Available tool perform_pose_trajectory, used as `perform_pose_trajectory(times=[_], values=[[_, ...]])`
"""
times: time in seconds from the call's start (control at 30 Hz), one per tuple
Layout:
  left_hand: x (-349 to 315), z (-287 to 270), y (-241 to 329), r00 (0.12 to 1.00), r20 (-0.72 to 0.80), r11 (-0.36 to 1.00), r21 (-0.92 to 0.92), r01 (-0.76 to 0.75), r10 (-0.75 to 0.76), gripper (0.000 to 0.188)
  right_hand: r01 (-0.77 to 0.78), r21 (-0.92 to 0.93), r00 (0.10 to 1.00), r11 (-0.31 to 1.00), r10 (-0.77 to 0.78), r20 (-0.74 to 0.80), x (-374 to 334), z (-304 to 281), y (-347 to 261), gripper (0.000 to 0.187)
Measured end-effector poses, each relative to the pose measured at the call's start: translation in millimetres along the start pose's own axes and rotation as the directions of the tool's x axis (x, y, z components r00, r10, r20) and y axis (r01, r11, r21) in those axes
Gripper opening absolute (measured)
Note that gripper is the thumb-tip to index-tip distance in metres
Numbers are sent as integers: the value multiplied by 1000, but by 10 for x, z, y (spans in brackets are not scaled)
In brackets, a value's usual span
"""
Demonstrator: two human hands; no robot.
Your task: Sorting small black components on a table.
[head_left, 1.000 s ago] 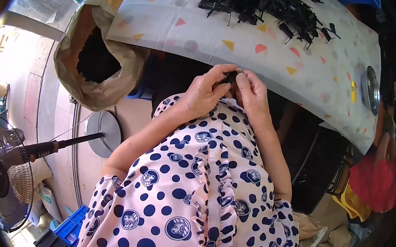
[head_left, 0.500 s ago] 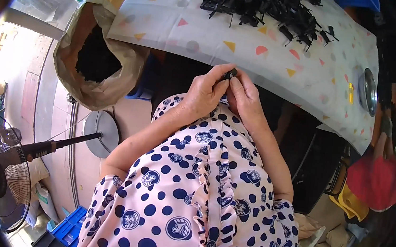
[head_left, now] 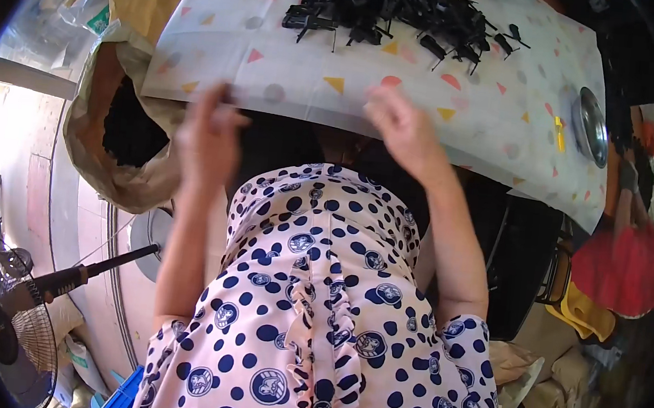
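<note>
My left hand (head_left: 211, 142), smeared by motion, is raised beside the open paper bag (head_left: 160, 176). A small black part (head_left: 230, 95) shows dark and blurred between its fingertips, so the hand is closed on it. My right hand (head_left: 411, 132) hovers apart at the table's near edge, its fingers curled and blurred; whether anything is in them I cannot tell. Black pieces (head_left: 136, 130) fill part of the bag. On the table (head_left: 300, 75), under its patterned cover, a pile of black plastic parts (head_left: 393, 10) lies at the far side.
A round metal dish (head_left: 591, 127) and a yellow tool (head_left: 560, 134) lie at the table's right end. A fan (head_left: 4, 330) stands at the lower left, near a blue crate (head_left: 119, 398). To the right are a red cloth-like thing (head_left: 623, 272) and a yellow one (head_left: 580, 311).
The hands were together on a small black part and are now apart. The left has moved left toward the bag with it, the right slightly right. The whole view has shifted a little.
</note>
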State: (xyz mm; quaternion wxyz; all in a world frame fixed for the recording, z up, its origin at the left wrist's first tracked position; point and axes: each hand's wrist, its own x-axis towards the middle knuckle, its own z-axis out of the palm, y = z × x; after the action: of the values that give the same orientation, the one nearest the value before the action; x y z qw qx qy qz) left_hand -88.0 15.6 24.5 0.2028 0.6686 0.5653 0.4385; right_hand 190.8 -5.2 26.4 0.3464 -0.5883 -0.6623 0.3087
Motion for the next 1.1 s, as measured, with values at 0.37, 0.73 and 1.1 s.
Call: perform_pose_trajectory(times=[0.37,0.73,1.1], values=[[394,-503,-286,1000,-5,980,200,19,-18,45,177,-725,962,665,-274,-16,579,-784,647,19],[78,711,557,800,600,852,-427,303,17,70,-82,570,997,818,57,61,-158,74,-323,13],[-295,654,449,850,514,962,-269,38,110,52,-261,602,965,755,220,143,-225,419,-199,12]])
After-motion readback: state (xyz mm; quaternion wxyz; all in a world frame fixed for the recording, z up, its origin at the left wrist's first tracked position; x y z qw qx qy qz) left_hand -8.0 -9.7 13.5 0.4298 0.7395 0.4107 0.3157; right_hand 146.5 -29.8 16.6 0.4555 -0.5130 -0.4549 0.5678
